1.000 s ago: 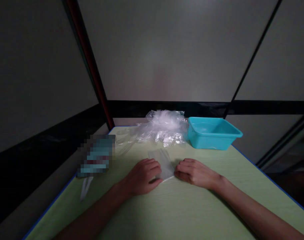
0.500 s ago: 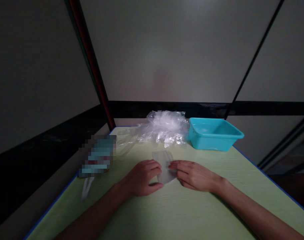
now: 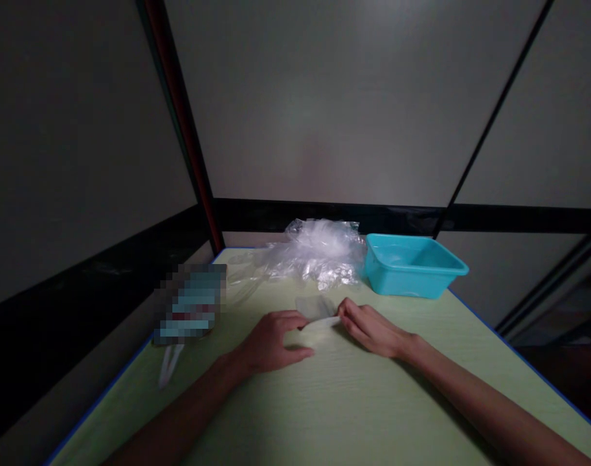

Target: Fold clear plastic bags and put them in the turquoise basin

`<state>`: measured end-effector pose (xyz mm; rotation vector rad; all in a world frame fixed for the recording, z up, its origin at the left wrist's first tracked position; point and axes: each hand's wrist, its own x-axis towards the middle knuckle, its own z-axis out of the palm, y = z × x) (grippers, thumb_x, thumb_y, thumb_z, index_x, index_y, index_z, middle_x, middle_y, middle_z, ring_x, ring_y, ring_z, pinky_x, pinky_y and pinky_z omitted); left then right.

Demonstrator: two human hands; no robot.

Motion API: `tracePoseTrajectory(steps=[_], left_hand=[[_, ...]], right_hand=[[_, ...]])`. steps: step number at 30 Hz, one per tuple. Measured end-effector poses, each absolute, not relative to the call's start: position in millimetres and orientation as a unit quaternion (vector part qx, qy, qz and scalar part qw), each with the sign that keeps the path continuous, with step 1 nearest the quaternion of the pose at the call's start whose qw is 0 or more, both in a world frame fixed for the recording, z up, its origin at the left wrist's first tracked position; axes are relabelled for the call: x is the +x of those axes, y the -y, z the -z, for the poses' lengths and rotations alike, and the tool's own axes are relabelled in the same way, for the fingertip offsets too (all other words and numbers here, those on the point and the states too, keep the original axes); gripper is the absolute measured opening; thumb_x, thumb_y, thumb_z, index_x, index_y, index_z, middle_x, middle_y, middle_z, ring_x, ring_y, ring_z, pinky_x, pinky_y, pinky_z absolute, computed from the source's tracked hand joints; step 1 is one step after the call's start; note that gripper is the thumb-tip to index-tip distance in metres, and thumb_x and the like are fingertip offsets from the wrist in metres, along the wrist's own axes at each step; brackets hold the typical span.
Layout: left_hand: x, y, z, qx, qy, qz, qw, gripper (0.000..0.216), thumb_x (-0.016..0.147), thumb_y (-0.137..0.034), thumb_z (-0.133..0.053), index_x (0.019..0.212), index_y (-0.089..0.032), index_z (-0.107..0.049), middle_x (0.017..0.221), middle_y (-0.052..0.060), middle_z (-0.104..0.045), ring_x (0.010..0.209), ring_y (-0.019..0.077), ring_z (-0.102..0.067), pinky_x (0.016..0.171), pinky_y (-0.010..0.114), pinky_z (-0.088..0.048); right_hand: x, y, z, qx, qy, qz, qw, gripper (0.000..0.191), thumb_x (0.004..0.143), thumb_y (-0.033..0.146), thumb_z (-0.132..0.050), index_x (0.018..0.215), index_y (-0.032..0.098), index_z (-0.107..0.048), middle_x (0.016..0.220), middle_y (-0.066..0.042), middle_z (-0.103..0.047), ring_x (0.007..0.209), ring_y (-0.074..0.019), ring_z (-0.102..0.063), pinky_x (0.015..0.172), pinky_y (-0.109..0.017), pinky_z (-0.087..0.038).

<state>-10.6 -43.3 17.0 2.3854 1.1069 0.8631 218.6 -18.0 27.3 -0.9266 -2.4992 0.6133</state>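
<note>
A small clear plastic piece [image 3: 315,307], perhaps a thin bag or glove, lies on the pale green table [image 3: 334,401] between my hands. My left hand [image 3: 270,340] rests on the table with its fingertips pinching the near left edge of the piece. My right hand [image 3: 370,327] pinches the near right edge and lifts it slightly off the table. The near edge of the piece stretches as a thin strip between the two hands.
A heap of crumpled clear plastic [image 3: 314,252] lies at the table's far end. A turquoise tub [image 3: 412,265] stands to its right. A blurred-out packet [image 3: 191,304] sits at the left edge, with a white strip [image 3: 167,366] below it. Partition walls enclose the table.
Both hands have slid farther from me with the plastic piece. Its near edge has been raised and folded away from me, so the piece now looks shorter.
</note>
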Motion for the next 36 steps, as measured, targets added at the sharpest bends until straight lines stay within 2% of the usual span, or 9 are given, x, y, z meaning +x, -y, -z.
tracePoseTrajectory(steps=[3,5,12,16,19,27,30,32,36], left_hand=[[-4.7,36.3,-13.7,0.724,-0.473,-0.378,0.330,0.017,0.061,-0.019,-0.062,0.077,-0.015,-0.060,0.071,0.001,-0.062,0.064,0.0146,-0.058,0.060,0.025,-0.046],[-1.4,30.6,-12.8,0.662,-0.500,-0.402,0.389,0.023,0.061,-0.016,-0.059,0.084,-0.015,-0.057,0.068,-0.001,-0.060,0.062,0.0131,-0.059,0.057,0.023,-0.046],[2.3,20.6,-13.6,0.582,-0.542,-0.420,0.438,0.036,0.059,-0.015,-0.061,0.091,-0.016,-0.043,0.055,-0.008,-0.052,0.046,0.0106,-0.056,0.043,0.019,-0.043],[4.0,19.0,-11.5,0.558,-0.547,-0.429,0.453,0.038,0.058,-0.012,-0.060,0.090,-0.017,-0.040,0.050,-0.011,-0.049,0.043,0.0095,-0.055,0.043,0.018,-0.042],[4.6,17.8,-10.9,0.542,-0.555,-0.430,0.461,0.041,0.057,-0.009,-0.059,0.091,-0.018,-0.039,0.050,-0.012,-0.049,0.041,0.0092,-0.055,0.041,0.018,-0.041],[5.1,14.4,-12.9,0.512,-0.575,-0.416,0.484,0.040,0.058,-0.003,-0.057,0.089,-0.018,-0.035,0.047,-0.014,-0.048,0.038,0.0072,-0.053,0.041,0.016,-0.042],[4.5,12.8,-12.9,0.508,-0.577,-0.410,0.490,0.038,0.059,-0.002,-0.058,0.086,-0.019,-0.036,0.046,-0.014,-0.047,0.039,0.0070,-0.053,0.042,0.016,-0.042],[3.9,12.2,-13.0,0.507,-0.577,-0.408,0.493,0.037,0.059,-0.003,-0.058,0.085,-0.019,-0.036,0.047,-0.013,-0.048,0.041,0.0073,-0.054,0.043,0.016,-0.043],[2.9,10.8,-13.4,0.507,-0.580,-0.402,0.495,0.038,0.058,-0.003,-0.059,0.084,-0.019,-0.037,0.047,-0.013,-0.048,0.040,0.0078,-0.054,0.043,0.016,-0.042]], right_hand=[[208.3,0.1,-32.6,-0.357,0.856,-0.285,0.243,0.005,0.083,0.021,-0.036,0.081,0.020,-0.040,0.063,0.004,-0.047,0.057,-0.0115,-0.044,0.056,-0.024,-0.037],[199.6,-12.4,-33.1,-0.375,0.837,-0.309,0.252,0.004,0.082,0.019,-0.036,0.079,0.020,-0.039,0.063,0.004,-0.046,0.056,-0.0101,-0.045,0.053,-0.022,-0.037],[180.3,-39.8,-19.2,-0.447,0.758,-0.411,0.237,0.010,0.079,0.013,-0.033,0.073,0.019,-0.038,0.044,0.008,-0.043,0.035,-0.0068,-0.040,0.034,-0.016,-0.031],[181.6,-40.8,-17.0,-0.454,0.730,-0.448,0.245,0.006,0.076,0.013,-0.040,0.077,0.018,-0.039,0.044,0.008,-0.046,0.036,-0.0065,-0.044,0.033,-0.015,-0.033],[184.2,-38.1,-17.7,-0.447,0.722,-0.465,0.250,0.016,0.071,0.012,-0.047,0.082,0.019,-0.037,0.047,0.009,-0.050,0.037,-0.0071,-0.047,0.033,-0.015,-0.033],[179.6,-40.5,-9.1,-0.458,0.732,-0.415,0.288,0.018,0.071,0.012,-0.043,0.081,0.021,-0.031,0.046,0.009,-0.051,0.037,-0.0099,-0.049,0.033,-0.016,-0.033],[182.0,-37.0,-11.7,-0.470,0.746,-0.349,0.318,0.013,0.076,0.016,-0.040,0.087,0.019,-0.034,0.060,0.002,-0.058,0.047,-0.0128,-0.056,0.041,-0.022,-0.041],[183.9,-28.5,-16.2,-0.470,0.761,-0.295,0.338,0.012,0.079,0.018,-0.038,0.090,0.018,-0.040,0.079,-0.005,-0.062,0.065,-0.0163,-0.060,0.055,-0.029,-0.046],[179.7,-3.0,-21.1,-0.415,0.829,-0.218,0.304,0.031,0.079,0.022,-0.044,0.108,0.013,-0.048,0.118,-0.014,-0.051,0.111,-0.0234,-0.046,0.091,-0.037,-0.036]])
